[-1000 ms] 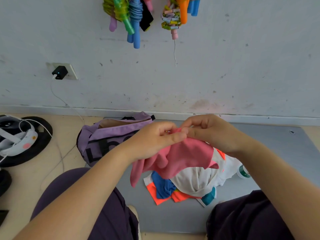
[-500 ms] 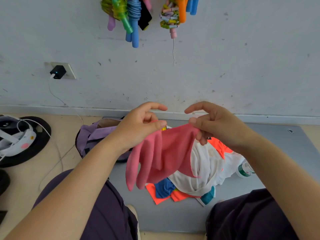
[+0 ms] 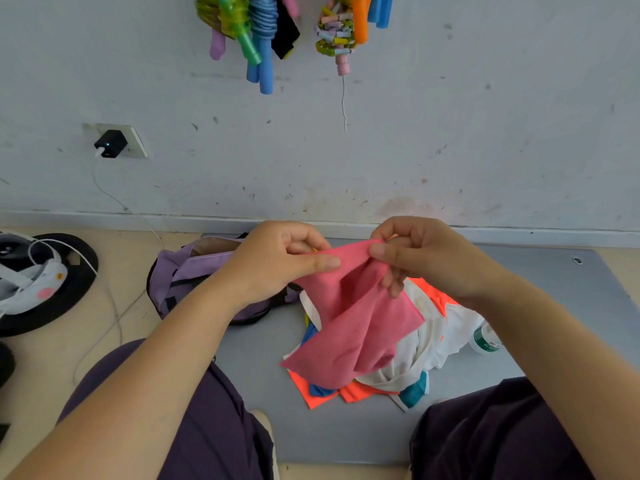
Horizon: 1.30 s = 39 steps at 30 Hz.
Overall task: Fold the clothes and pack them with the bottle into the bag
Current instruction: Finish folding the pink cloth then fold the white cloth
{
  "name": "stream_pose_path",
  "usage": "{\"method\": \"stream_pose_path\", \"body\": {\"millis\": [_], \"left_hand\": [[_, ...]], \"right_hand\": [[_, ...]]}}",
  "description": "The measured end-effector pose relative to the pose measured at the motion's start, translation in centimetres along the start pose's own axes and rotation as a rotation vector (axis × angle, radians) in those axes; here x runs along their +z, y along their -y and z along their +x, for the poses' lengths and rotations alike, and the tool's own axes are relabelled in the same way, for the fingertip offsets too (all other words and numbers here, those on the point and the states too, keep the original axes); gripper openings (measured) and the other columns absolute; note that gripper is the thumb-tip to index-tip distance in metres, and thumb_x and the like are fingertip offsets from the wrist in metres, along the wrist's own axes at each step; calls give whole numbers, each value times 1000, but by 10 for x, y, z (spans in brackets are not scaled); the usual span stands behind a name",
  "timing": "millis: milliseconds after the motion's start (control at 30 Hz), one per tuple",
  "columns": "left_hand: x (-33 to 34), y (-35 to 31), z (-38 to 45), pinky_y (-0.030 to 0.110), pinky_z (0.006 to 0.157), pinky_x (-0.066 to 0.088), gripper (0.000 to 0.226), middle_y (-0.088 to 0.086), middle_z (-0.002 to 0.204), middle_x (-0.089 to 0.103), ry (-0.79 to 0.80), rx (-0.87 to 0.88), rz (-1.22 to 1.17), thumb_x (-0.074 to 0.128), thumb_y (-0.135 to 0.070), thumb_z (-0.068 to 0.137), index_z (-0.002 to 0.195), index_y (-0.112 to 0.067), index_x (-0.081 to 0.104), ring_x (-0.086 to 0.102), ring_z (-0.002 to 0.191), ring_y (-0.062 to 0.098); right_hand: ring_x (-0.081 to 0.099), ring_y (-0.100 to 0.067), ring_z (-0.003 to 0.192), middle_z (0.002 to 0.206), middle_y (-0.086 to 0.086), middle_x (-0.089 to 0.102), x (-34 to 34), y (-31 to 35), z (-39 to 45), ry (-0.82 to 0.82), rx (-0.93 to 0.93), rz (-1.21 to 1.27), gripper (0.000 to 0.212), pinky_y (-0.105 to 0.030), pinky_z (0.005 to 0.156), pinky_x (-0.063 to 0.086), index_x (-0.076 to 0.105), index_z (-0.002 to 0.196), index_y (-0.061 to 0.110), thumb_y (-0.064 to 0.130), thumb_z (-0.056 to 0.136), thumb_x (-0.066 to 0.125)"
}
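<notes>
Hands both pinch the pink garment's top edge, left hand and right hand close together, above the clothes pile mid-mat. Pink garment hangs bunched; spreading the corners apart before folding should help.

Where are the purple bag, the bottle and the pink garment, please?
purple bag [image 3: 180, 271]: head view, its side panel.
bottle [image 3: 485, 341]: head view, its green label.
pink garment [image 3: 360, 327]: head view, its hanging middle.

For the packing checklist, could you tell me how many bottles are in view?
1. The bottle lies on the grey mat at the right edge of the clothes pile, partly covered by it; others could be hidden underneath.
</notes>
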<state>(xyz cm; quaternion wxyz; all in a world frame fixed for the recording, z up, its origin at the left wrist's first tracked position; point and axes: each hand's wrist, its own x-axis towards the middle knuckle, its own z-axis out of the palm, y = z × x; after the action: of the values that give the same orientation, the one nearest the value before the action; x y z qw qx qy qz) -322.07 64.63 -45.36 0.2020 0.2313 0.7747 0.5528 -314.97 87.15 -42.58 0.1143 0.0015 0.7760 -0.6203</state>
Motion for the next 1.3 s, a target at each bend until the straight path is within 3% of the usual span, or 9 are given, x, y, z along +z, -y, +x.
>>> {"method": "stream_pose_path", "body": {"millis": [100,200,300,433,567,833,1033,1133,1300], "left_hand": [[-8,0,0,22,66,49,23,0,71,75,-84,5,-2,78,-48,65,77,-29,75,62,64,6],[-14,1,0,15,58,47,2,-4,73,74,-80,-9,19,77,-31,80,79,-29,75,59,57,5],[-11,3,-1,21,54,51,7,-2,78,72,-14,-34,-56,70,-14,89,86,-19,74,60,58,11],[-5,-1,-1,31,55,59,19,10,74,63,-73,-62,-285,76,-24,70,76,-9,67,63,63,22],[-2,0,3,24,51,55,21,2,64,63,-191,-69,-344,78,-25,67,72,-11,63,60,54,13],[12,5,10,28,66,59,2,10,81,69,-168,-111,-376,70,-9,87,87,-7,70,68,73,18],[16,4,10,34,72,62,5,8,80,73,-147,-155,-379,70,-10,88,90,-6,72,70,74,21],[18,2,10,32,70,62,4,9,79,72,-172,-176,-378,70,-10,89,89,-6,71,69,74,20],[20,1,10,39,81,60,6,17,89,73,-194,-187,-348,68,-9,90,91,-4,70,70,80,26]], "right_hand": [[62,-25,54,66,-15,69,-7,-2,1,-63,-4,-6,8,-23,54,49,62,91,7,15,93,61],[64,-25,56,67,-15,70,-14,-6,3,-93,12,-18,9,-29,57,54,62,91,6,14,94,61],[65,-24,56,66,-15,70,-17,-9,4,-108,35,-22,8,-28,56,54,61,91,5,13,94,61],[64,-26,55,67,-17,70,-18,-10,5,-126,39,-37,7,-27,55,53,61,95,5,12,94,61],[65,-27,55,68,-20,69,-16,-8,3,-124,20,-20,13,-28,55,53,61,107,11,10,94,60],[69,-29,104,107,-16,73,-3,-1,-5,201,11,123,18,-29,83,56,57,111,-4,2,94,57],[66,-23,60,76,-14,72,3,0,-5,-86,-32,-271,5,-38,65,57,68,87,7,9,91,65],[61,-26,78,88,-9,64,3,1,-4,-211,-81,-483,4,-41,81,53,72,81,17,14,84,72],[69,-14,82,86,-9,75,7,13,-15,93,-59,-123,3,-27,82,55,74,83,6,8,80,75]]}}
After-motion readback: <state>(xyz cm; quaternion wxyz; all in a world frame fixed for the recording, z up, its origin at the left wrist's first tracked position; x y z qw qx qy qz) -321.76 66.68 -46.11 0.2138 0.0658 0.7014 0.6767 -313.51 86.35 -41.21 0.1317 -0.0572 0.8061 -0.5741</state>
